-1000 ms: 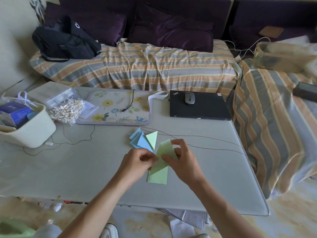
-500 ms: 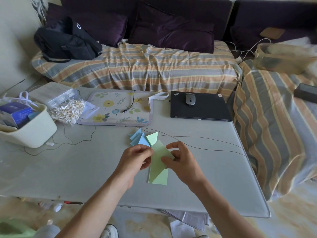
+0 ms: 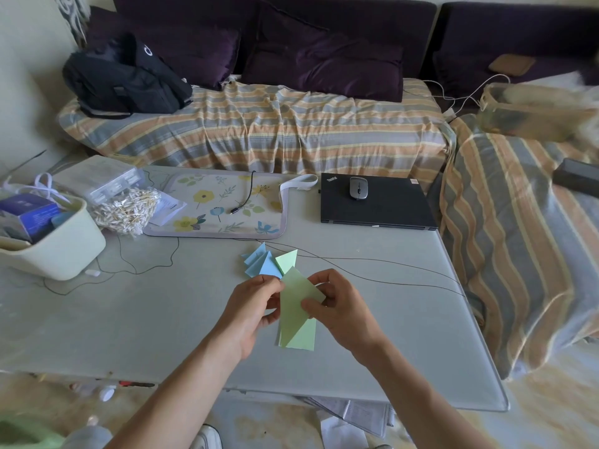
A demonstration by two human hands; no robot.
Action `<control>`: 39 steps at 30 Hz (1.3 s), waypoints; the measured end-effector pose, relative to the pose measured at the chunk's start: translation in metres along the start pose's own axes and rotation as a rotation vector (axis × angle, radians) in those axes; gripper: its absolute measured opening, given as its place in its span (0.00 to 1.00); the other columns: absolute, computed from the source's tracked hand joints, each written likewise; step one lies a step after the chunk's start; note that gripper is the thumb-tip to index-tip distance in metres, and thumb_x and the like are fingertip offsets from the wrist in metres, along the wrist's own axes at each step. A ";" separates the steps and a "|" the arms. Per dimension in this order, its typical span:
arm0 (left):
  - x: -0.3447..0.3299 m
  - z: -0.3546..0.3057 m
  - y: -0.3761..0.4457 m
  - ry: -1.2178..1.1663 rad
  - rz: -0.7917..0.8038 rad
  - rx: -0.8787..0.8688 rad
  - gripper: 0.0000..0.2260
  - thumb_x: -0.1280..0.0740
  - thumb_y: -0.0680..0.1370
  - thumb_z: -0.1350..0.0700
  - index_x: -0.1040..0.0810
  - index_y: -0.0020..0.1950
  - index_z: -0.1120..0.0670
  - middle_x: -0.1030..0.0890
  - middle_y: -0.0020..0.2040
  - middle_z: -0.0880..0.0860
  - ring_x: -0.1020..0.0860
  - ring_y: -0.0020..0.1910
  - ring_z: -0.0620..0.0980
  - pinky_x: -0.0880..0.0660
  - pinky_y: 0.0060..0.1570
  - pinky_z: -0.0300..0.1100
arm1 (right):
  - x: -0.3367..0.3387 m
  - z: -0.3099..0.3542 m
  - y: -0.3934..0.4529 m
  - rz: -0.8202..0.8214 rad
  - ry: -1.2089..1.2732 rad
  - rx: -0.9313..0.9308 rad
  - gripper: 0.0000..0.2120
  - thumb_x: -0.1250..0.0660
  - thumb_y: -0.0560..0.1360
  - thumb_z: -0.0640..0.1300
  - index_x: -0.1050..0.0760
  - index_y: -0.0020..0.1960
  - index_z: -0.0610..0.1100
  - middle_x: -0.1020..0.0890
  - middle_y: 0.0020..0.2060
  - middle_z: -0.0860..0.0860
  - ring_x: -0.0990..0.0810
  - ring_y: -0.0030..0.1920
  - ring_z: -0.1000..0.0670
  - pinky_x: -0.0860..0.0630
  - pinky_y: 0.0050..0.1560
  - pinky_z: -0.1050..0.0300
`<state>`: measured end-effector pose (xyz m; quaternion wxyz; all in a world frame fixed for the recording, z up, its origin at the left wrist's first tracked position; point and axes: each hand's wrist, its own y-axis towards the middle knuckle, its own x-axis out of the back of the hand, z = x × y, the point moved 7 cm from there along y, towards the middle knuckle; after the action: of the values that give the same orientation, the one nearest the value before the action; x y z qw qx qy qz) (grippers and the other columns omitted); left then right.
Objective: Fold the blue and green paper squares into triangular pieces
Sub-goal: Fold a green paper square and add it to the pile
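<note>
Centrally, low in frame: left hand (image 3: 251, 314) and right hand (image 3: 340, 314) both pinch green sheet (image 3: 296, 303), fingers curled on its upper edges, sheet lifted above green stack (image 3: 304, 338) on table (image 3: 129, 319). Just beyond, folded blue triangles (image 3: 261, 264) and green triangle (image 3: 287, 260). Farther, upper right: laptop (image 3: 382, 205).

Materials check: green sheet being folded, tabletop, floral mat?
Green sheet: thin matte paper, judging by its crisp creases and flat colour. Tabletop: smooth pale grey with a soft sheen, maybe glass or laminate; cannot tell. Floral mat: printed, with a stitched-looking border, likely fabric or soft plastic.
</note>
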<state>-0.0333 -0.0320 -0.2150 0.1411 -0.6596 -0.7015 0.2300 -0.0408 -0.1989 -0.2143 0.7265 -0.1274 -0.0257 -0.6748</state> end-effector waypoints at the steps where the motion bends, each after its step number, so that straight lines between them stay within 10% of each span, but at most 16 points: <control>1: 0.000 0.000 0.000 -0.010 -0.002 0.000 0.07 0.32 0.79 0.62 0.22 0.42 0.54 0.16 0.42 0.54 0.22 0.42 0.52 0.23 0.45 0.45 | 0.000 0.000 0.000 -0.007 0.002 0.001 0.11 0.29 0.70 0.43 0.24 0.51 0.51 0.14 0.41 0.49 0.18 0.41 0.43 0.20 0.48 0.42; 29: 0.003 0.002 0.001 -0.101 -0.026 -0.022 0.07 0.27 0.79 0.58 0.16 0.52 0.61 0.13 0.49 0.59 0.15 0.42 0.51 0.18 0.47 0.41 | 0.005 0.028 -0.011 -0.224 -0.282 0.461 0.17 0.32 0.69 0.28 0.15 0.45 0.48 0.19 0.43 0.55 0.19 0.39 0.53 0.22 0.44 0.63; 35: 0.009 -0.002 0.000 -0.080 -0.068 -0.098 0.04 0.27 0.77 0.67 0.16 0.51 0.63 0.13 0.47 0.60 0.14 0.42 0.50 0.17 0.43 0.36 | 0.007 0.017 -0.006 -0.190 -0.181 0.231 0.16 0.37 0.72 0.34 0.21 0.54 0.49 0.17 0.45 0.55 0.19 0.42 0.54 0.25 0.43 0.68; 39: 0.004 -0.003 -0.001 -0.014 -0.035 -0.139 0.07 0.25 0.75 0.67 0.16 0.52 0.63 0.13 0.47 0.60 0.14 0.42 0.49 0.17 0.45 0.37 | 0.005 0.001 0.000 -0.125 -0.033 0.014 0.06 0.35 0.79 0.44 0.20 0.50 0.51 0.15 0.41 0.55 0.18 0.42 0.53 0.20 0.48 0.50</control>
<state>-0.0330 -0.0272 -0.2119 0.0938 -0.6539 -0.7281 0.1829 -0.0398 -0.2040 -0.2127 0.6832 -0.1315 -0.0506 -0.7165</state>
